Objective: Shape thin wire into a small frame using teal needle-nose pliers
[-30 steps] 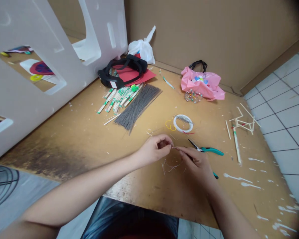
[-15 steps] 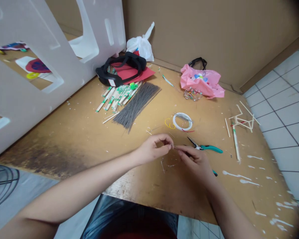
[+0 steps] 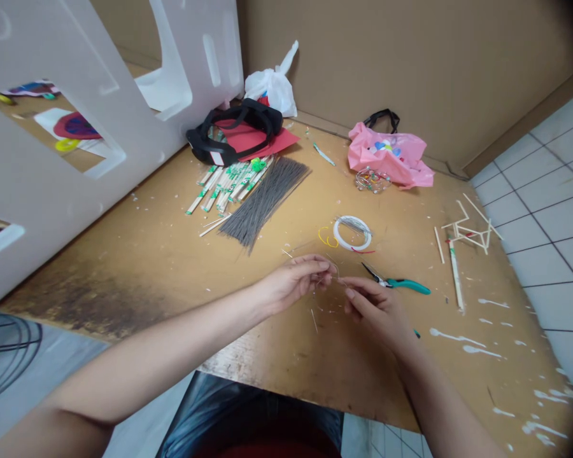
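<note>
Near the front middle of the table, my left hand is closed, its fingertips pinching a thin piece of wire bent into a small curve. My right hand pinches the same wire from the right, between thumb and forefinger. How the wire is shaped inside my fingers is partly hidden. Green-handled pliers lie just beyond my right hand, one handle partly covered by it. A short wire piece lies below my left hand. Behind the hands is a white ring with wire pieces across it.
A bundle of grey wires lies beside wrapped chopsticks and a black headset. A pink bag sits at the back, with a beaded wire piece before it. A stick frame stands right. White plastic panel borders the left.
My left hand's fingers have shifted, turning the wire so that a curved length shows between the hands. My right hand keeps its pinch. The view has moved slightly.
</note>
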A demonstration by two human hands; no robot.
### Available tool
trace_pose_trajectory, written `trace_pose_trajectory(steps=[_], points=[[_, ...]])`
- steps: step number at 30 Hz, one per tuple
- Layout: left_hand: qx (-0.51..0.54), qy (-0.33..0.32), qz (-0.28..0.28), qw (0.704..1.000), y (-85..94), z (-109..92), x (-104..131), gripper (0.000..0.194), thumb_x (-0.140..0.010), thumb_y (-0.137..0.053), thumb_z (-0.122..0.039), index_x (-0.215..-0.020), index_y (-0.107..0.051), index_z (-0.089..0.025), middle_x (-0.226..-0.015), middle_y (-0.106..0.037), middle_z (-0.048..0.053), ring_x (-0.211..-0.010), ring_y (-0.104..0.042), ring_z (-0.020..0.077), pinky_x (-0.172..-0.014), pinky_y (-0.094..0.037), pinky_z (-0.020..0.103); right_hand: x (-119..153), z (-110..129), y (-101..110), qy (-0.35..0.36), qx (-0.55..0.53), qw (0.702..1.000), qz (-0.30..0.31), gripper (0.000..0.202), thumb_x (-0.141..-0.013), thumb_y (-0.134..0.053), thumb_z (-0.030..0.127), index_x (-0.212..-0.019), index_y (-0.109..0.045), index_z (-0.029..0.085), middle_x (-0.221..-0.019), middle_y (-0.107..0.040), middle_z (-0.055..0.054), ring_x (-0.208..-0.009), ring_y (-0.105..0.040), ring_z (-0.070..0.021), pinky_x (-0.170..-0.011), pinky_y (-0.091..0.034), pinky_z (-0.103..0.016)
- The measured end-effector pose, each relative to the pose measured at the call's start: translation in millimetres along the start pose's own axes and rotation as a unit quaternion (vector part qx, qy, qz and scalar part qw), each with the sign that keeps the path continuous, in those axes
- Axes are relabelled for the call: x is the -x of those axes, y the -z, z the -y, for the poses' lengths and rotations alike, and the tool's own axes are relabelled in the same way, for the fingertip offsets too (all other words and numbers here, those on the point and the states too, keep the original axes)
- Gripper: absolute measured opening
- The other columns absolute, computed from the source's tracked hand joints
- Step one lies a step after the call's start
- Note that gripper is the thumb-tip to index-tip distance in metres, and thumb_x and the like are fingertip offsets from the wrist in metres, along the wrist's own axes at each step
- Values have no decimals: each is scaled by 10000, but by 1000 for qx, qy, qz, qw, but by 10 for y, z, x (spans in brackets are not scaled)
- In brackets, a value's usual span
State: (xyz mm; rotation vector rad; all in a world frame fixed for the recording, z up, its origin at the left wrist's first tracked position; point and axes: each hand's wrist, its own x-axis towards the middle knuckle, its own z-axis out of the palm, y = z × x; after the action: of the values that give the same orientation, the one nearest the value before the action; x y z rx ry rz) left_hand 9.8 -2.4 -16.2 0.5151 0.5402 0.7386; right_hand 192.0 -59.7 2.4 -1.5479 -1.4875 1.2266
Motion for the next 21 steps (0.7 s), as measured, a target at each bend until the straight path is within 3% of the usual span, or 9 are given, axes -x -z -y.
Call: trace_pose_trajectory(steps=[5, 13, 18, 21], points=[[47, 39, 35, 998, -16, -31, -1, 157, -700, -707, -246, -727, -633, -110, -634, -510, -18, -542, -458, 49, -503, -332, 190, -8, -8, -20, -11, -30, 999, 17, 338, -823, -562, 415, -1055, -668, 193, -596, -605, 5, -463, -480, -94, -461, -406, -240], [-7, -3, 30, 1000, -51, -70, 36, 193, -689, -717, -271, -713, -622, -105, -610, -480, -21, -474, -357, 31, -441, -214, 196, 15, 68, -73, -2, -17, 999, 31, 326, -816, -570, 410, -1043, -660, 194, -717, -650, -24, -525, -545, -112, -512, -481, -271], [-43, -20, 29, 998, -32, -68, 49, 214, -699, -708, -303, -759, -653, -105, -619, -507, -11, -486, -373, 35, -459, -201, 204, 101, 118, 134, 81, 131, 988, -5, 312, -856, -549, 396, -1111, -614, 228, -977, -682, -76, -787, -624, -179, -710, -533, -342], [-43, -22, 37, 998, -32, -82, 57, 206, -708, -696, -300, -758, -660, -103, -617, -505, -8, -488, -367, 35, -459, -185, 207, 200, -26, 453, 113, 291, 949, -46, 320, -875, -519, 387, -1137, -598, 222, -1056, -669, -95, -915, -622, -212, -820, -510, -386]])
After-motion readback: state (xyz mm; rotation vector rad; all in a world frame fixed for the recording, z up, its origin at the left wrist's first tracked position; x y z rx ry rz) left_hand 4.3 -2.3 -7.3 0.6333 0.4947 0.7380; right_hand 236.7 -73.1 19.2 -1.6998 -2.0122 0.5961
